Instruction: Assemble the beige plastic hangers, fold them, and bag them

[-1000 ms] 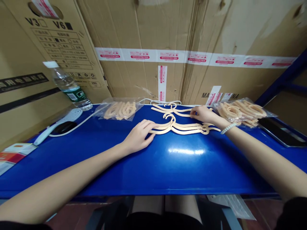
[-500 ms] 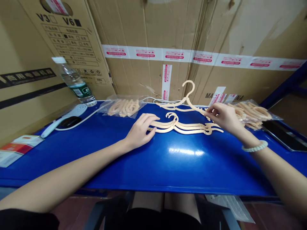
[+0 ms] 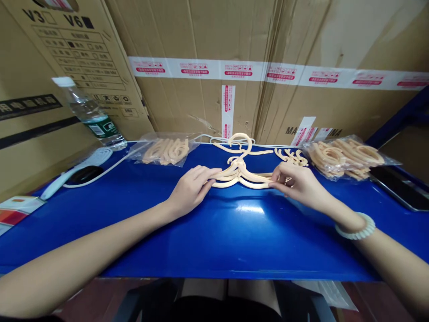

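Note:
A small stack of peach plastic hangers point(image 3: 239, 174) lies in the middle of the blue table point(image 3: 214, 232). My left hand point(image 3: 191, 189) rests on the stack's left end with its fingers laid over it. My right hand point(image 3: 296, 183) pinches the right arm of a hanger whose hook point(image 3: 241, 142) stands up above the stack. Two more loose hangers point(image 3: 250, 152) lie flat just behind the stack, and a few hanger ends point(image 3: 292, 156) show behind my right hand.
Clear bags of hangers lie at the back left point(image 3: 166, 150) and back right point(image 3: 346, 156). A water bottle point(image 3: 89, 114), a white cable with a black mouse point(image 3: 82, 173), a booklet point(image 3: 15, 210) and a dark tablet point(image 3: 400, 185) sit at the sides. Cardboard boxes point(image 3: 234, 58) wall the back.
My right hand lifted a hanger from the back of the table and brought it forward and down onto the stack. My left hand stayed on the stack's left end.

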{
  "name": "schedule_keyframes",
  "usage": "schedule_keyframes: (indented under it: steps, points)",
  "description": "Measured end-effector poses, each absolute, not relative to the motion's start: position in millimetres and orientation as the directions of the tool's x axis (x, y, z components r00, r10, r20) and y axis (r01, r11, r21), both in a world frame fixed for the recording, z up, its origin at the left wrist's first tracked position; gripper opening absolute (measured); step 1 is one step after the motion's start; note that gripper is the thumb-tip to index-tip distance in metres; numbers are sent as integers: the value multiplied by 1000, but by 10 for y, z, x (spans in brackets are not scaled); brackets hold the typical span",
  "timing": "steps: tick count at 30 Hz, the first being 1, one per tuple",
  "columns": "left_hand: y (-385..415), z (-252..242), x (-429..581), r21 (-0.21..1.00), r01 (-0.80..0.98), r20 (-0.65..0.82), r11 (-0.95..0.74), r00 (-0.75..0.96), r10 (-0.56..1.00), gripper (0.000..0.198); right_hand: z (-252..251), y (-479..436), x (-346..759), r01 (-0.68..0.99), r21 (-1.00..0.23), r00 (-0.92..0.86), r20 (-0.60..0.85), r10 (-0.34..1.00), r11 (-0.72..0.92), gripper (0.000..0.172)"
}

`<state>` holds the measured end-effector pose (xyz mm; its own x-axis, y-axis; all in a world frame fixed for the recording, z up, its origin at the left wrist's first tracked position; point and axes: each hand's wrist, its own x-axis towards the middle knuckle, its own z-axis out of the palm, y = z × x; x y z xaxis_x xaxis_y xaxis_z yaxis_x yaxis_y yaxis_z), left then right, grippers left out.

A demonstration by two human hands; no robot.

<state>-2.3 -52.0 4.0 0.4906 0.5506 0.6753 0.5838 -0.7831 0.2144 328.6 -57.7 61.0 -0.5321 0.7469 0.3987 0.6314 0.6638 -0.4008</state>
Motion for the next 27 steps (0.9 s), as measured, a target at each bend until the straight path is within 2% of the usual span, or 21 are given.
schedule_keyframes:
  steps: [3,6,8,11,14,19,23,27]
  points:
    - [-518,37,-28,286,572,633,-769,490,600,27,611,-567,3297,632,-471,-508,349,788,616,23]
    - [-519,52,-33,353,568,599,-743,473,646,26,656,-463,3483,685,-479,-384,402,831,548,26]
    - [-521,56,-35,381,563,586,-733,466,663,26,685,-353,3681,763,-411,-291,472,832,499,27]
    - [-521,52,-34,399,558,581,-728,460,671,26,674,-179,3972,886,-196,-269,523,809,421,22]
    - [-518,45,-30,413,556,578,-722,452,679,27,597,-53,4127,913,5,-363,467,806,408,24]
    - [-497,42,-21,421,555,579,-718,445,683,26,487,49,4087,895,233,-444,377,813,380,31]
    - [-484,38,-20,416,552,588,-723,443,677,25,454,104,4013,899,290,-422,364,830,329,28]
    - [-486,40,-19,413,552,595,-724,438,674,23,450,111,3997,940,224,-334,435,836,259,26]
